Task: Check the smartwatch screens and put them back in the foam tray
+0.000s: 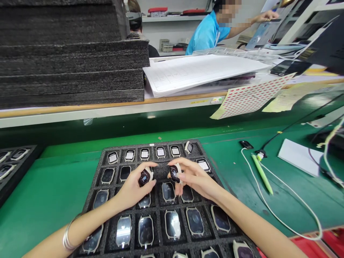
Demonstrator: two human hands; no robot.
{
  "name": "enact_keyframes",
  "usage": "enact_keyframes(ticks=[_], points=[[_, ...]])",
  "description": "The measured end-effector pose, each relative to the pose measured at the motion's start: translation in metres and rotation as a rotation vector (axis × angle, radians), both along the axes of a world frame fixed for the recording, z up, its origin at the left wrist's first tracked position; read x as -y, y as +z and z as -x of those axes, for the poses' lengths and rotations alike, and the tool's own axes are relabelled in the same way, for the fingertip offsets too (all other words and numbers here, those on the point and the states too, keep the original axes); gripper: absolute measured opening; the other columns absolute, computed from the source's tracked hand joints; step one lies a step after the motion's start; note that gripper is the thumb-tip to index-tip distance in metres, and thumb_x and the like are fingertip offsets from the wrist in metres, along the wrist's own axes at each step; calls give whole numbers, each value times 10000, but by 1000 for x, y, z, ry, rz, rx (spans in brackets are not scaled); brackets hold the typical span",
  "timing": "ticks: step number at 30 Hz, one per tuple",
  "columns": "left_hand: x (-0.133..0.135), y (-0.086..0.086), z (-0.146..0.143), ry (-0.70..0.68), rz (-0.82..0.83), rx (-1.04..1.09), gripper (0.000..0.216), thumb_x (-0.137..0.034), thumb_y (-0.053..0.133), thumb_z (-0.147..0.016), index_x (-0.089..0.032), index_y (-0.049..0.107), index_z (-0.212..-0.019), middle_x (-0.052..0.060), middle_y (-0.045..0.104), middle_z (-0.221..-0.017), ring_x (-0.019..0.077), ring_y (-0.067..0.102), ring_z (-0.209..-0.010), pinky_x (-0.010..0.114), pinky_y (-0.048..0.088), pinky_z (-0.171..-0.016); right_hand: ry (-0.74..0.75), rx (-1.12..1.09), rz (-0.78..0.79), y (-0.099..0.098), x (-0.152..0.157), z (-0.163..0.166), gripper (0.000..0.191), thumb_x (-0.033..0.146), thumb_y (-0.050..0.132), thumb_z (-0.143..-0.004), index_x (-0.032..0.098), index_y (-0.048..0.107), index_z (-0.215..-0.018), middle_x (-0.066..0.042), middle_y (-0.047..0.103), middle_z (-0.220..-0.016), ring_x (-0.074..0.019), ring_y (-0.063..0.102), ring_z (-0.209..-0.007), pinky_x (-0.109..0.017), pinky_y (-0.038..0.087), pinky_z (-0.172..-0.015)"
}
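My left hand [137, 184] grips a smartwatch case [145, 177] by its edges, thumb and fingers around it, its dark screen showing a small lit picture. To the right, my right hand [189, 173] pinches a second smartwatch case [174, 172], tilted, also with a lit screen. Both are held just above a black foam tray [158, 206] divided into compartments. Strapless watch cases lie in rows there; those along the far row, such as one watch [160, 152], show white screens. Nearer ones, like this watch [172, 224], have dark, reflecting screens. My wrists and forearms hide some compartments.
Another foam tray [18, 161] with watches lies at the left. A white cable [292, 195], a green pen [262, 174] and a white pad [300, 156] are at the right. Black foam sheets [72, 71] and papers [204, 73] cover the shelf. Beyond it, a co-worker in blue [204, 34] reaches right.
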State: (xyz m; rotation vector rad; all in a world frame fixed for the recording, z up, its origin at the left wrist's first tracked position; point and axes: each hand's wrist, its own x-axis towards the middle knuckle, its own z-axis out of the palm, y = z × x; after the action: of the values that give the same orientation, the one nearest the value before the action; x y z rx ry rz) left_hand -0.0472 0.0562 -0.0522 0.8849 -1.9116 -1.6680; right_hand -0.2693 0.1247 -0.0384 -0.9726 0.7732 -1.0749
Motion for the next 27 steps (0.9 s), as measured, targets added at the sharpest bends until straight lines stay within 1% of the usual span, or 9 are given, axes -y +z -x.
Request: enact_keyframes(ticks=[3, 5, 8, 10, 12, 15, 19, 22, 27], points=[[2, -3, 2, 1, -5, -3, 382, -202, 563, -843, -247, 478, -1213, -24, 491, -799, 106, 464, -607, 218, 411, -560, 17, 9, -6, -1, 0, 0, 286, 218, 601, -903, 177, 508, -1171, -86, 626, -939, -194, 689, -619, -265, 559, -554], [2, -6, 5, 8, -45, -37, 462, -231, 602, -828, -248, 446, -1262, -16, 501, -822, 113, 477, -626, 223, 420, -564, 18, 27, -10, -1, 0, 1, 310, 230, 593, -909, 186, 493, -1200, -87, 617, -968, -206, 693, -664, -269, 560, -569], [1, -9, 8, 6, -197, -156, 598, -252, 642, -799, -239, 374, -1333, 3, 528, -852, 137, 519, -671, 237, 443, -568, 27, 51, -37, -2, 1, 0, 386, 249, 581, -916, 200, 442, -1273, -112, 595, -1068, -221, 688, -752, -273, 559, -584], [-1, -10, 10, 17, -342, -246, 573, -252, 606, -811, -219, 377, -1335, 30, 559, -898, 162, 558, -725, 259, 468, -593, 33, 53, -58, -2, 1, -1, 448, 259, 583, -915, 199, 397, -1318, -133, 592, -1104, -225, 681, -780, -275, 558, -586], [-3, -11, 10, 47, -464, -308, 521, -243, 558, -821, -196, 405, -1317, 55, 584, -931, 189, 590, -779, 276, 482, -613, 28, 41, -71, -2, 2, -2, 489, 269, 593, -909, 192, 372, -1338, -139, 608, -1088, -223, 680, -774, -275, 557, -584], [-4, -11, 8, 66, -559, -361, 510, -218, 542, -802, -178, 430, -1298, 77, 609, -963, 209, 614, -820, 296, 495, -644, -2, 12, -92, -3, 3, -4, 486, 277, 608, -892, 183, 390, -1316, -130, 630, -1046, -217, 684, -733, -267, 554, -558], [-1, -11, 5, 51, -572, -401, 492, -197, 526, -799, -184, 452, -1285, 83, 620, -1012, 216, 626, -855, 357, 509, -750, -57, -19, -133, -5, 4, -5, 442, 254, 609, -870, 179, 426, -1265, -112, 640, -991, -217, 687, -679, -266, 551, -519], [0, -12, 5, 25, -551, -415, 482, -185, 509, -809, -188, 456, -1288, 88, 623, -1041, 235, 630, -897, 387, 509, -791, -69, -33, -125, -5, 4, -6, 444, 243, 605, -859, 183, 429, -1262, -114, 642, -991, -230, 693, -683, -275, 555, -515], [-1, -17, 5, -5, -515, -433, 453, -171, 489, -831, -213, 472, -1282, 85, 613, -1123, 251, 617, -979, 386, 509, -821, -62, -49, -107, -5, 3, -4, 446, 202, 596, -850, 190, 432, -1264, -110, 648, -1019, -231, 703, -711, -299, 577, -587]])
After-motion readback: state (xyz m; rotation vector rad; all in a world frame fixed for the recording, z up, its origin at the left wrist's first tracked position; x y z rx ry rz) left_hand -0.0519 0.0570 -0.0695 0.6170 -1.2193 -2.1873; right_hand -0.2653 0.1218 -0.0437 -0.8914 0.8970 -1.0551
